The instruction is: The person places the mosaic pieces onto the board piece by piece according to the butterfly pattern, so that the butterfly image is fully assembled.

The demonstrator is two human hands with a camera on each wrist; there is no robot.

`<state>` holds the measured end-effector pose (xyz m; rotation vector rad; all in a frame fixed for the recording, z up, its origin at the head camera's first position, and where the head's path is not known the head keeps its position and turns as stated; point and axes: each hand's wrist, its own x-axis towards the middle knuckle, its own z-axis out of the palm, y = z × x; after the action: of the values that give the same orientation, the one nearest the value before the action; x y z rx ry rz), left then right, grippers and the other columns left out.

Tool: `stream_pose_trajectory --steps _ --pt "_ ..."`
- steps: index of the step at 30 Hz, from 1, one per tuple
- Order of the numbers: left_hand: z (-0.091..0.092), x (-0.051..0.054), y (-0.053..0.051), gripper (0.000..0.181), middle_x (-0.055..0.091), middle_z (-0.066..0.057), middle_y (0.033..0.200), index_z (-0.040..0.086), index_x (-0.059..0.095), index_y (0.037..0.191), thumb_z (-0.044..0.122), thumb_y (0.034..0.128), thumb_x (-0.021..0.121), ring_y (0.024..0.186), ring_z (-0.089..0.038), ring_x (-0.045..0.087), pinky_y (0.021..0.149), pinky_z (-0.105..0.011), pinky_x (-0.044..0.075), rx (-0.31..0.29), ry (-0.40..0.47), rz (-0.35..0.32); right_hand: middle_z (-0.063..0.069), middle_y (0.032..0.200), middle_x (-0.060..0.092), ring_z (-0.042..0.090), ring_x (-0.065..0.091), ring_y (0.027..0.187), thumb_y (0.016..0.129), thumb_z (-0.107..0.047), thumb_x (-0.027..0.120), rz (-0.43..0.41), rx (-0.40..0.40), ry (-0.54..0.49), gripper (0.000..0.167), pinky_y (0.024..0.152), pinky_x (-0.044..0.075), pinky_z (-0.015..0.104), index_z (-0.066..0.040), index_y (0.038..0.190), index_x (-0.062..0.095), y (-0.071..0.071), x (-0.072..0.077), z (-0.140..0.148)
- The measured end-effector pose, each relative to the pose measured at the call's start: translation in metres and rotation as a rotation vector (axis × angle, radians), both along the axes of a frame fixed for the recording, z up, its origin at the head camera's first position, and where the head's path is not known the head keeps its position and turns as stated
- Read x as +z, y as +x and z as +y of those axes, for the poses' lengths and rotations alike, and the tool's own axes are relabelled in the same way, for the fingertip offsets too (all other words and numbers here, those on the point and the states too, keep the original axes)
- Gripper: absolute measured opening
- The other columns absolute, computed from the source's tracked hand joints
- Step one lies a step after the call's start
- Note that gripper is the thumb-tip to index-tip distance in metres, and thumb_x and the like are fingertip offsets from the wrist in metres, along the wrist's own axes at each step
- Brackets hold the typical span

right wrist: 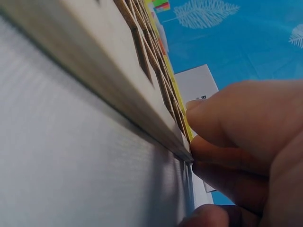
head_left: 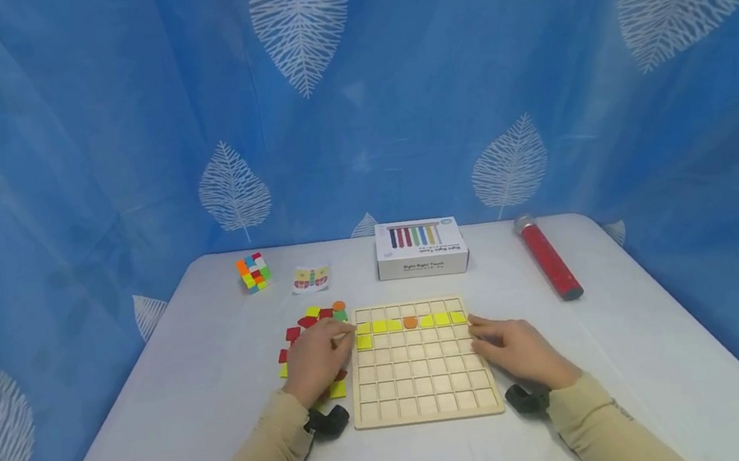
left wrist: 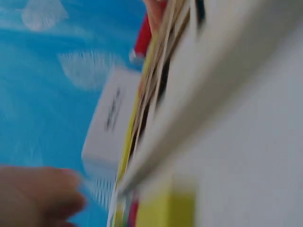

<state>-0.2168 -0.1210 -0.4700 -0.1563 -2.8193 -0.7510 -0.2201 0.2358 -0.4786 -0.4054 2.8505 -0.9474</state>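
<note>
A square wooden grid board [head_left: 425, 387] lies flat in front of me, its upper row bearing yellow tiles [head_left: 379, 326] around an orange disc [head_left: 410, 322]. One more yellow tile sits at the left of the second row. At the board's upper left edge is my left hand [head_left: 316, 358], fingertips close to the corner and loosely bent; no piece shows in them, though the left wrist view is blurred. My right hand [head_left: 522, 350] holds the board's right edge, with thumb and fingers against the rim in the right wrist view.
Loose red, yellow, green and orange pieces [head_left: 338, 390] lie left of the board, partly under my left hand. Farther back are a puzzle cube [head_left: 254, 273], a small picture card [head_left: 310, 279] and a white box [head_left: 421, 251]. A red cylinder [head_left: 551, 261] lies at the right.
</note>
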Motion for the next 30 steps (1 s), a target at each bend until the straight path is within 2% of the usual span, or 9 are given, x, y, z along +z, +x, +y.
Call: stream_pose_trajectory --steps 4,7,9,12,18,22,26,30 --pt "-0.024 0.013 -0.001 0.025 0.071 -0.004 0.117 0.019 0.076 0.119 0.031 0.0985 0.070 0.086 -0.022 0.060 0.079 -0.040 0.054 0.204 0.132 -0.032 0.001 0.158 0.047 0.035 0.041 0.148 0.100 -0.036 0.066 0.001 0.015 0.003 0.049 0.117 0.035 0.057 -0.013 0.143 0.062 -0.001 0.001 0.001" --pt "-0.042 0.016 -0.001 0.025 0.070 -0.007 0.120 0.017 0.075 0.120 0.030 0.0995 0.069 0.092 -0.026 0.060 0.085 -0.045 0.054 0.266 0.165 -0.081 0.000 0.158 0.047 0.035 0.040 0.149 0.100 -0.036 0.066 -0.003 0.008 0.008 0.049 0.117 0.034 0.057 -0.013 0.143 0.061 -0.001 0.002 0.002" --pt "-0.049 0.015 -0.001 0.026 0.070 -0.008 0.121 0.016 0.075 0.120 0.030 0.0988 0.070 0.094 -0.026 0.060 0.087 -0.045 0.054 0.254 0.152 -0.119 0.001 0.159 0.047 0.036 0.039 0.149 0.100 -0.037 0.066 -0.006 0.007 0.016 0.050 0.117 0.034 0.058 -0.013 0.144 0.061 -0.001 0.002 0.002" --pt "-0.051 0.009 -0.001 0.028 0.069 -0.007 0.118 0.017 0.076 0.121 0.031 0.0972 0.072 0.094 -0.025 0.059 0.086 -0.044 0.054 0.189 0.106 -0.167 0.001 0.159 0.046 0.036 0.039 0.149 0.100 -0.038 0.065 -0.016 0.003 0.023 0.050 0.118 0.033 0.058 -0.013 0.144 0.061 -0.001 0.002 0.003" --pt "-0.042 -0.001 -0.002 0.026 0.065 0.000 0.101 0.019 0.080 0.114 0.034 0.0929 0.077 0.087 -0.018 0.057 0.079 -0.037 0.054 0.080 -0.012 -0.190 0.001 0.158 0.048 0.036 0.040 0.149 0.100 -0.036 0.066 -0.026 0.008 0.004 0.049 0.117 0.034 0.058 -0.013 0.143 0.062 0.001 0.001 0.001" --pt "-0.038 -0.004 -0.002 0.026 0.065 0.000 0.105 0.021 0.080 0.115 0.034 0.0931 0.077 0.090 -0.018 0.058 0.080 -0.038 0.055 0.059 -0.025 -0.161 0.002 0.158 0.048 0.036 0.040 0.149 0.100 -0.035 0.066 -0.025 0.009 0.000 0.048 0.117 0.034 0.058 -0.013 0.143 0.062 0.002 0.002 0.002" --pt "-0.034 -0.006 -0.007 0.024 0.066 -0.002 0.111 0.022 0.079 0.115 0.033 0.0944 0.075 0.092 -0.020 0.060 0.083 -0.040 0.056 0.082 -0.038 -0.127 0.002 0.158 0.048 0.035 0.040 0.149 0.100 -0.034 0.067 -0.022 0.000 -0.005 0.048 0.118 0.034 0.057 -0.013 0.143 0.062 0.001 0.002 0.003" --pt "-0.032 -0.005 -0.012 0.021 0.066 -0.002 0.108 0.021 0.079 0.111 0.033 0.0935 0.076 0.092 -0.021 0.059 0.085 -0.041 0.054 0.120 -0.017 -0.161 0.001 0.158 0.047 0.034 0.039 0.149 0.100 -0.035 0.067 -0.031 -0.004 -0.010 0.048 0.118 0.034 0.056 -0.013 0.142 0.062 0.002 0.001 0.002"
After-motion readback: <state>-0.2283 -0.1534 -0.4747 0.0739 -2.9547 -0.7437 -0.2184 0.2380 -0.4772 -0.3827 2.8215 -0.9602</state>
